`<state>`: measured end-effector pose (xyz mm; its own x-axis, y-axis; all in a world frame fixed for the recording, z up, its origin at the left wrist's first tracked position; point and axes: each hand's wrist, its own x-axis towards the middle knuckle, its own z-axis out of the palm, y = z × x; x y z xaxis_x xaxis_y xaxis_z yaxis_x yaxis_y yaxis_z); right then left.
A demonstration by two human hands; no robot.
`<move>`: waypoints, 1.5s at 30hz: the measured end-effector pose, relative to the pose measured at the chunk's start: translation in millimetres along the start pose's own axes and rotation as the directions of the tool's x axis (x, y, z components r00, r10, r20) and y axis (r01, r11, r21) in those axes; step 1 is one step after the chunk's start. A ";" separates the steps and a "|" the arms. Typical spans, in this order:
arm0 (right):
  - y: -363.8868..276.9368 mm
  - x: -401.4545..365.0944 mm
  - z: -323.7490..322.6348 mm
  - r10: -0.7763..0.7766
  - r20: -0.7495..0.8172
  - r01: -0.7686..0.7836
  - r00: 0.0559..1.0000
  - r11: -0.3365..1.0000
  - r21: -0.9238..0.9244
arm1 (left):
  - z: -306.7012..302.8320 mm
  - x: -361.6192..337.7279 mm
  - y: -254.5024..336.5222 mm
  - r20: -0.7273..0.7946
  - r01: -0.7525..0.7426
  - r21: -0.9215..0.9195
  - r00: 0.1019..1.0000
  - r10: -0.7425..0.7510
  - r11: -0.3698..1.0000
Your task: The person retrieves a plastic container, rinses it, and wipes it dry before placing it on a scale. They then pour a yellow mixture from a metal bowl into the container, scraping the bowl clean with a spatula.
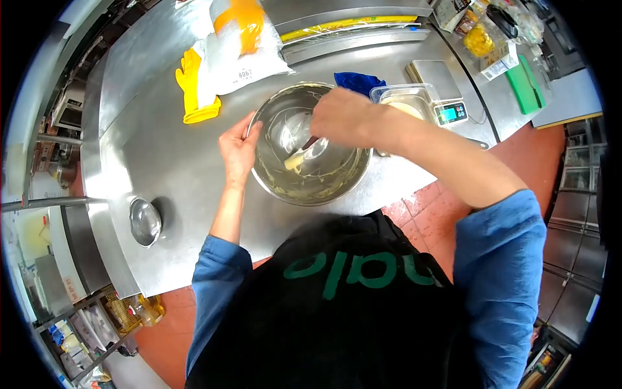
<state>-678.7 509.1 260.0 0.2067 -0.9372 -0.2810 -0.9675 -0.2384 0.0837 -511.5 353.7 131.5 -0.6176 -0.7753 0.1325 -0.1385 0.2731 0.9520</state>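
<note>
A large steel mixing bowl [337,178] stands on the steel counter [168,155] in front of me, with pale yellow batter smeared inside. My left hand [238,148] grips the bowl's left rim. My right hand [342,117] reaches over the bowl from the right and holds a spatula [303,154], whose blade presses into the batter at the bowl's bottom.
A small steel bowl [144,222] sits at the counter's left. Behind the big bowl lie yellow rubber gloves [193,87], a white bag [243,48], a blue cloth [358,82], a clear tub of batter [405,102] and a digital scale [440,84]. Red tiled floor lies on the right.
</note>
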 end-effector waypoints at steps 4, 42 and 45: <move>20.6 -16.0 -40.7 0.168 -0.113 -0.178 0.979 0.980 -0.088 | -1.1 -7.3 15.4 -0.016 -0.072 0.066 0.997 0.073 0.995; -79.0 -84.6 116.8 0.664 -0.116 -0.626 0.739 0.740 0.246 | 14.1 -54.1 35.5 -0.322 -0.207 0.267 0.902 0.289 0.941; -106.7 -72.2 127.5 0.627 0.113 -0.618 0.771 0.694 0.368 | 18.4 -58.4 35.8 -0.334 -0.237 0.313 0.879 0.340 0.920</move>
<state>-608.9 634.7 149.5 -0.4636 -0.8432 -0.2721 -0.8530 0.5078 -0.1203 -494.6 419.3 152.8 -0.3310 -0.7788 0.5329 -0.2232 0.6133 0.7576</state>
